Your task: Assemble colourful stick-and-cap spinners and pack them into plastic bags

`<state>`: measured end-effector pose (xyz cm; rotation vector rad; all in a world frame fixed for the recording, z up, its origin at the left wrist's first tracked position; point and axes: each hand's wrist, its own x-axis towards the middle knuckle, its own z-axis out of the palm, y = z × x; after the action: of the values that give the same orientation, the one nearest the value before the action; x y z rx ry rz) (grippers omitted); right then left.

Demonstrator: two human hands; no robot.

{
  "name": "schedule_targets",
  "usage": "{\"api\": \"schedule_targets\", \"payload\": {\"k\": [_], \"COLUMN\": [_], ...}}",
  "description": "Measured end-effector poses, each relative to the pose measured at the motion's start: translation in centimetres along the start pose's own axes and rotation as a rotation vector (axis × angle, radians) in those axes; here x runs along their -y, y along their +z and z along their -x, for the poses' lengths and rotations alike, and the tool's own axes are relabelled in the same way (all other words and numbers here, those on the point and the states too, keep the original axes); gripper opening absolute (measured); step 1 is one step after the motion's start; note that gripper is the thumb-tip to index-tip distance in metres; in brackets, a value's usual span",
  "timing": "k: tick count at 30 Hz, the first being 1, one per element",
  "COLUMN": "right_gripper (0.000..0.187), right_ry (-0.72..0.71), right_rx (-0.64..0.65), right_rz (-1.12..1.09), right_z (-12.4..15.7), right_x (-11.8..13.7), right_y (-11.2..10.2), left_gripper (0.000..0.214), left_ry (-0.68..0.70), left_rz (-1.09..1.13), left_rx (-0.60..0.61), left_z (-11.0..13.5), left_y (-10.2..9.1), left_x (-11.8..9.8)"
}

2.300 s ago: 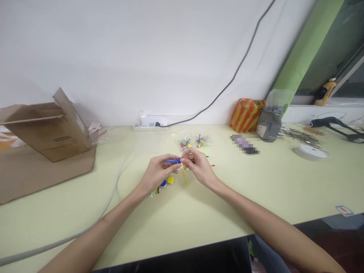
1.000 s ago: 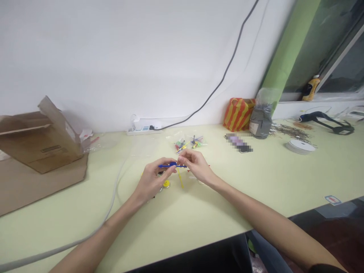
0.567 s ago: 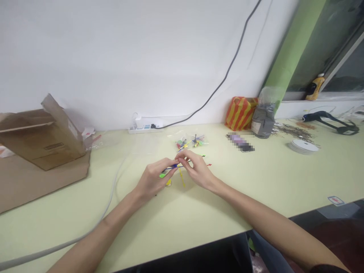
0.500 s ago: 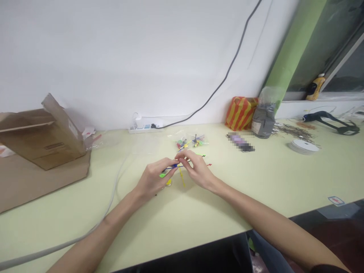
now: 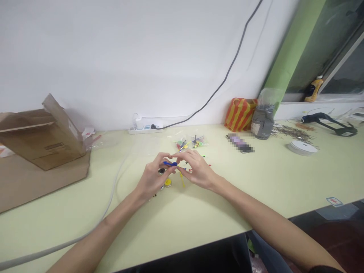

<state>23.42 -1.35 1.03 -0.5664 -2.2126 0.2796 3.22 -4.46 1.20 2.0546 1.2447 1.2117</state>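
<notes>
Far left of the power strip point(image 5: 145, 129), you've got a cardboard box point(image 5: 42, 138) tipped on a flattened cardboard sheet point(image 5: 34, 182), w/ a grey cable point(image 5: 115, 185) running along the desk toward you. In front of the strip, your L hand point(image 5: 152, 178) is curled shut, fingertips pinching a blue plastic piece point(image 5: 170, 163). A small round disc point(image 5: 161, 171) sits at those fingers, and a yellow disc point(image 5: 168, 182) lies just below on the desk. Your R hand point(image 5: 197, 170) is half-curled, fingertips right at the blue piece; can't tell if it's gripping. A yellow rod point(image 5: 182, 180) tilts down between the hands. Just behind them, near the strip's right end: clear bags of small parts point(image 5: 189, 144). Further right of the strip: a striped bag point(image 5: 240, 114), a grey pouch point(image 5: 262, 123), a white tape roll point(image 5: 298, 148).
</notes>
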Motion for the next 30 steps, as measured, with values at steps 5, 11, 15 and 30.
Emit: {"api": "schedule_targets", "payload": {"k": [5, 11, 15, 30], "right_gripper": [0.009, 0.008, 0.007, 0.015], "right_ry": [-0.033, 0.11, 0.202, 0.091], "right_rx": [0.004, -0.077, 0.529, 0.454], "right_rz": [0.118, 0.026, -0.22, 0.162], "right_z": [-0.2, -1.2, -0.6, -0.3], "right_x": [-0.6, -1.1, -1.1, -0.4], "right_y": [0.2, -5.1, -8.6, -2.3], "left_gripper": [0.023, 0.039, 0.031, 0.012], "left_ry": [-0.024, 0.021, 0.042, 0.341], "left_rz": [0.074, -0.072, -0.194, -0.51], "left_rx": [0.037, -0.006, -0.008, 0.411], "left_z": [0.1, 0.1, 0.1, -1.6], "left_y": [0.1, 0.0, 0.0, -3.5], "left_x": [-0.2, -0.3, 0.6, 1.2]}}
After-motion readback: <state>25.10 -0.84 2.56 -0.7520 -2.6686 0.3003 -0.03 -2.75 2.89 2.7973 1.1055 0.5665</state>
